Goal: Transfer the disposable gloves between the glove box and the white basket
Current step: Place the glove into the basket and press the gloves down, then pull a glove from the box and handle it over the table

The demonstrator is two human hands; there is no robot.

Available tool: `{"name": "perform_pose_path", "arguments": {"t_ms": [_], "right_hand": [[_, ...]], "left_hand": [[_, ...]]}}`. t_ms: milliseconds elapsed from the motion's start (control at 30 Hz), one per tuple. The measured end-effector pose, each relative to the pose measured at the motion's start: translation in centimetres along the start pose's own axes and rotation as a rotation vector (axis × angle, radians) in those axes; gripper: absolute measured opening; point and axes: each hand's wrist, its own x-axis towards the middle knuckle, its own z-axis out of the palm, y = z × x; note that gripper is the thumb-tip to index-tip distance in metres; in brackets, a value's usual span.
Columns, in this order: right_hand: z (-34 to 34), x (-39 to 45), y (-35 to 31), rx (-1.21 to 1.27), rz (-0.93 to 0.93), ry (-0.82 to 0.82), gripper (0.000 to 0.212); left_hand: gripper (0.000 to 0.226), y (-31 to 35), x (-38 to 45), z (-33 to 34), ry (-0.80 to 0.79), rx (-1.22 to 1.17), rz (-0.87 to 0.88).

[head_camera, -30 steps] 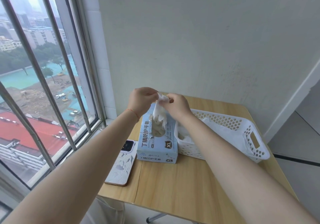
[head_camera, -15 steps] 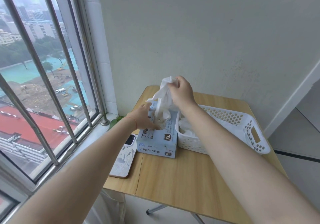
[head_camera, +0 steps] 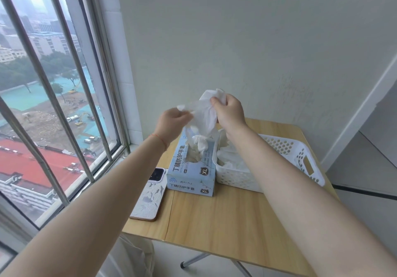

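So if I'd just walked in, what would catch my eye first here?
Probably the two hands raised over the small wooden table, the left hand and right hand both gripping a crumpled white glove. Right below sits the blue glove box with more gloves poking out, and the white basket beside it on the right. A phone lies left of the box, by the barred window.
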Motion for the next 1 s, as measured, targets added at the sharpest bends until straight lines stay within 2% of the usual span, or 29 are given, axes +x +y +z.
{"name": "perform_pose_path", "arguments": {"t_ms": [67,133,200,267,333,400,467,500,533,600,700,733,833,867,933,1000], "right_hand": [[-0.7,0.1,-0.4,0.024,0.011,0.002,0.025],[-1.2,0.0,-0.7,0.075,0.030,-0.037,0.031],[-1.5,-0.2,-0.6,0.102,0.049,-0.089,0.039],[-1.7,-0.4,-0.1,0.092,0.069,-0.121,0.031],[-1.8,-0.5,0.5,0.031,0.107,-0.111,0.026],[-2.0,-0.7,1.0,-0.046,0.147,-0.130,0.028],[-2.1,-1.0,1.1,-0.119,0.160,-0.216,0.028],[-2.0,-1.3,1.0,-0.133,0.156,-0.275,0.025],[-2.0,-1.5,0.8,-0.134,0.144,-0.335,0.021],[-2.0,-1.9,0.0,-0.132,0.106,-0.433,0.015],[-2.1,-2.2,-1.2,-0.102,0.081,-0.509,0.008],[-2.2,-2.3,-1.6,-0.083,0.084,-0.519,0.004],[-2.4,-2.2,-2.1,-0.117,0.086,-0.422,0.008],[-2.5,-2.1,-2.1,-0.135,0.093,-0.361,0.010],[-2.8,-1.9,-1.9,-0.137,0.115,-0.271,0.007],[-2.8,-1.8,-1.7,-0.170,0.128,-0.246,0.003]], "left_hand": [[0.010,1.6,-0.1,-0.5,-0.012,-0.160,-0.015],[0.011,2.7,0.0,-0.8,-0.023,-0.288,-0.046],[0.016,3.1,-0.1,-0.9,0.012,-0.270,-0.087],[0.019,2.1,-0.1,-0.9,0.055,-0.226,-0.195],[0.015,0.1,0.1,-1.4,0.046,-0.087,-0.310],[0.014,-0.9,-0.4,-1.9,-0.083,0.163,-0.382],[0.014,-1.4,-0.6,-1.9,-0.244,0.421,-0.340],[0.023,-1.1,-0.8,-1.8,-0.266,0.467,-0.252],[0.031,-0.9,-0.9,-1.5,-0.269,0.364,-0.203],[0.028,0.5,-1.4,-1.2,-0.250,0.046,-0.163],[0.047,1.2,-1.0,-0.8,-0.316,-0.060,-0.113],[0.045,1.2,-0.9,-0.8,-0.323,-0.047,-0.086],[0.008,1.4,-1.0,-0.8,-0.263,0.012,-0.031],[0.003,1.3,-1.0,-0.8,-0.227,0.006,-0.031],[0.008,1.1,-1.0,-0.9,-0.179,-0.019,-0.052],[0.015,1.1,-1.1,-1.2,-0.177,-0.018,-0.070]]}}
